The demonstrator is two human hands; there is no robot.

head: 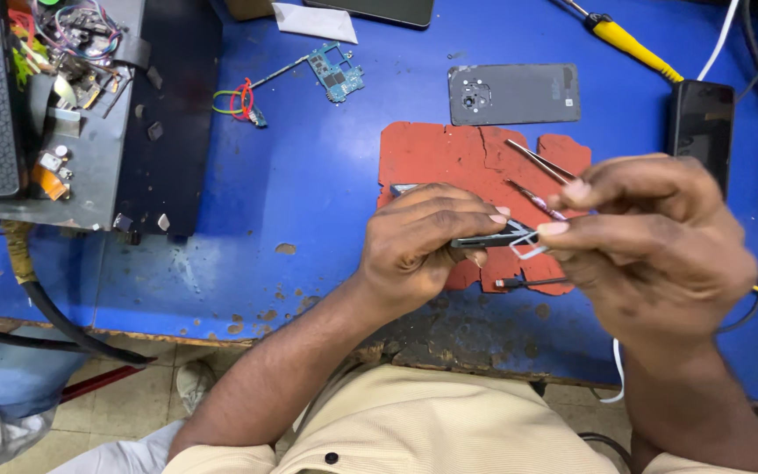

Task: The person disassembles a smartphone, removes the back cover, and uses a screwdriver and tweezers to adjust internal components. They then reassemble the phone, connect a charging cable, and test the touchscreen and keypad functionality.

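Hands: left hand point(427, 237) grips one dark phone frame point(489, 240); right hand point(651, 233) pinches one white strip point(526, 248); two tweezers point(541, 161) on red mat point(436, 154).

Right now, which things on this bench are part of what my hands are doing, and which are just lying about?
In hand:
left hand
right hand
slim dark part
white wire loop

Lying about:
phone back cover
circuit board
tweezers
yellow-handled tool
red mat
black phone
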